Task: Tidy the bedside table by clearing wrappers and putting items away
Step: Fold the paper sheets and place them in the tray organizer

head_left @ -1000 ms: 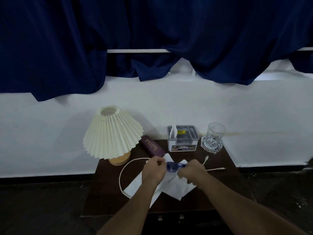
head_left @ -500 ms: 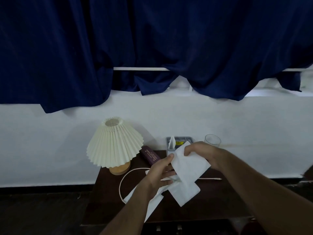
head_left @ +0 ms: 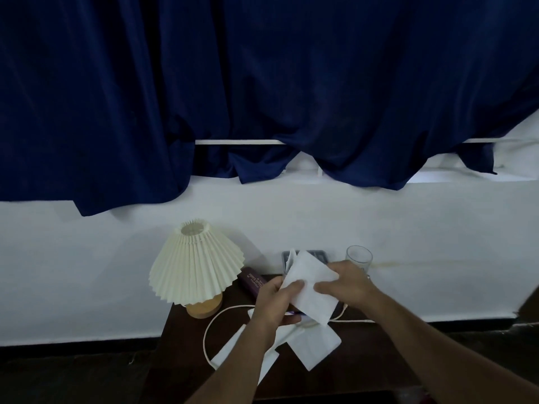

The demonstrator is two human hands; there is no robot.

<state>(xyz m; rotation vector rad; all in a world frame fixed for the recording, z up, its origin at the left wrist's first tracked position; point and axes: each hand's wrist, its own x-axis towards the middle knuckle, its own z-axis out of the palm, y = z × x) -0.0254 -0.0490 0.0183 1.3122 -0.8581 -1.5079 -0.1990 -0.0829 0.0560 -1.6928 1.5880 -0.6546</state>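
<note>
Gripping a white tissue (head_left: pixel 309 290) at lower centre, left hand (head_left: pixel 272 306) and right hand (head_left: pixel 348 285) hold it above the dark worktop (head_left: pixel 185 345); pleated lamp (head_left: pixel 195 262) stands lower left, navy curtain (head_left: pixel 262 83) fills upper frame.

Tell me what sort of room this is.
Probably a bedroom: a small dark bedside table against the wall carries a pleated-shade lamp and a drinking glass, with navy curtains hanging above.

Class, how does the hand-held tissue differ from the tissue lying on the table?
The held tissue is off the table, gripped by the left hand and right hand; the lying tissue rests on it. The held tissue hangs tilted; the lying tissue is flat. Both are white.
</note>
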